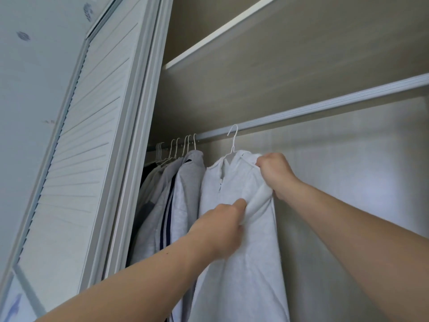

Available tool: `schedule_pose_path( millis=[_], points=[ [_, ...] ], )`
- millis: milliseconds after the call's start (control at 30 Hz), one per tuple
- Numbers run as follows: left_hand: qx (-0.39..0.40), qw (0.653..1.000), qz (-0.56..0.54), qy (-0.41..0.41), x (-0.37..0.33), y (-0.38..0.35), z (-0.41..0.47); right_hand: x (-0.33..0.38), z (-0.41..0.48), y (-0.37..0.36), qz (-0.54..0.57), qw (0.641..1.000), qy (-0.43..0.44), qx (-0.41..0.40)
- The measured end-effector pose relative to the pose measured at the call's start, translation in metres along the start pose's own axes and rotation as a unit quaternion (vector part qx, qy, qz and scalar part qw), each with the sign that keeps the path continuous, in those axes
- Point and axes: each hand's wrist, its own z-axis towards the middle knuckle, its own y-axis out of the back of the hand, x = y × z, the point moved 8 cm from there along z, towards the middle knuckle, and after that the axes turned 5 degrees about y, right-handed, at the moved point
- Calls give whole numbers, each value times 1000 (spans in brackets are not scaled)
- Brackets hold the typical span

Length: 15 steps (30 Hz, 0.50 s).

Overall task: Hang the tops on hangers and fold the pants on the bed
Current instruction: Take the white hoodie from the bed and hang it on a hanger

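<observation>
A white zip-neck top [246,252] hangs on a white wire hanger [232,145] whose hook sits at the silver closet rail [325,105]. My right hand [277,175] grips the top's right shoulder, up near the hanger. Lower down, my left hand [222,228] pinches a fold of the fabric at the chest. To the left, several other tops [183,205] hang on white hangers on the same rail, one grey with dark stripes.
A white louvred sliding door [76,159] covers the closet's left side. A shelf edge [220,31] runs above the rail. The rail's right part carries nothing, with the beige back panel [348,170] behind it.
</observation>
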Motion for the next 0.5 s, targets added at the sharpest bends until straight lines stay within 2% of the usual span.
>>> schedule_pose_path(
  millis=[267,500],
  points=[
    [-54,998,8,23,6,31,22,20,46,8,58,995,-35,-69],
    [-42,998,19,39,15,28,27,16,59,-21,66,995,-66,-38]
  ],
)
